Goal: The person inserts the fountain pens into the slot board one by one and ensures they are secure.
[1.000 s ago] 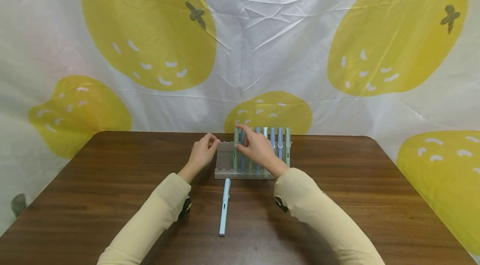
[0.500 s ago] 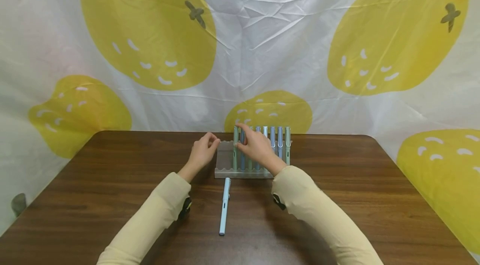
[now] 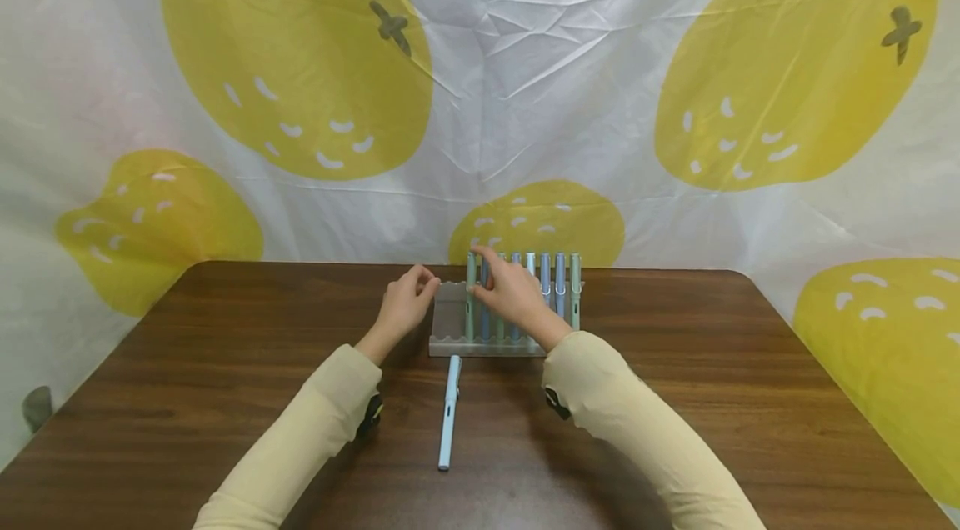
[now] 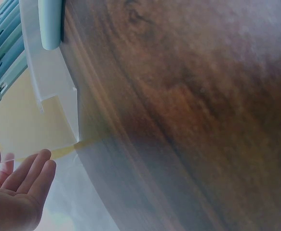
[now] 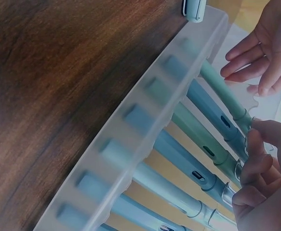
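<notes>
A clear pen rack (image 3: 450,322) with scalloped edges stands near the back of the table, several blue and green pens (image 5: 188,166) leaning upright in its right part. My left hand (image 3: 403,301) pinches the rack's left edge between thumb and index finger; the other fingers extend loosely in the left wrist view. My right hand (image 3: 516,297) grips the cap end of the leftmost green pen (image 3: 470,315), which sits in a rack slot. That hand hides parts of the neighbouring pens. In front of the rack, a light blue pen (image 3: 448,422) lies on the table.
The brown wooden table (image 3: 225,397) runs back to a white cloth (image 3: 525,113) printed with yellow lemons. Black wrist-worn devices (image 3: 370,415) show beneath both sleeves. At the far left, a dark rounded object (image 3: 37,409) shows beyond the table edge.
Almost nothing moves. The right forearm has shifted slightly left, while both hands keep their places at the rack and the light blue pen stays put.
</notes>
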Available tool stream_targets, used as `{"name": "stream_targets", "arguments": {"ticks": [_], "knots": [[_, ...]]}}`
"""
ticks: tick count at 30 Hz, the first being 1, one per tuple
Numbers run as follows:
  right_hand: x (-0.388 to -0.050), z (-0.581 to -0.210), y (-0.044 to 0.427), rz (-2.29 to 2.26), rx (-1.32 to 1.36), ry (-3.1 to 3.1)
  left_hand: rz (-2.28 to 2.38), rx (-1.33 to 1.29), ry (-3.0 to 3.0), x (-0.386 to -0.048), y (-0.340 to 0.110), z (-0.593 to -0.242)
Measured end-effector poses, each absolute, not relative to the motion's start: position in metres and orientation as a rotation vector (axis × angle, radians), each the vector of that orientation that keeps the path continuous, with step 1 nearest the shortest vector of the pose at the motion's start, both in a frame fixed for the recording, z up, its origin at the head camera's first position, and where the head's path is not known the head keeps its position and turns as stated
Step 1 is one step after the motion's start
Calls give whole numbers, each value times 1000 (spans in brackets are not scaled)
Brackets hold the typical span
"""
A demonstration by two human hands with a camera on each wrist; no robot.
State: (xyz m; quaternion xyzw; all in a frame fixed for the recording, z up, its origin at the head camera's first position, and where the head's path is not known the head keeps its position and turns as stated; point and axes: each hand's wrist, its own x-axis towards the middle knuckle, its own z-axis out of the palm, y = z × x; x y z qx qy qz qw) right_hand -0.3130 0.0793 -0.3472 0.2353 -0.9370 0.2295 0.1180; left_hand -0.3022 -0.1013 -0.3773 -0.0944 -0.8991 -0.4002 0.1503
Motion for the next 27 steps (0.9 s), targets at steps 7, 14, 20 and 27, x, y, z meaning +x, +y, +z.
{"name": "stream_targets", "arguments": {"ticks": [7, 14, 20, 27], "knots": [[-309, -348, 81, 725, 714, -2690, -1155, -272, -2581, -302, -101, -377], [-299, -356, 86, 780, 801, -2619, -1149, -269, -2571, -302, -101, -378], [-290, -364, 89, 814, 859, -2611, -1151, -273, -2559, -303, -101, -378], [-279, -375, 91, 821, 920, -2631, -1162, -268, -2556, -303, -100, -378]]}}
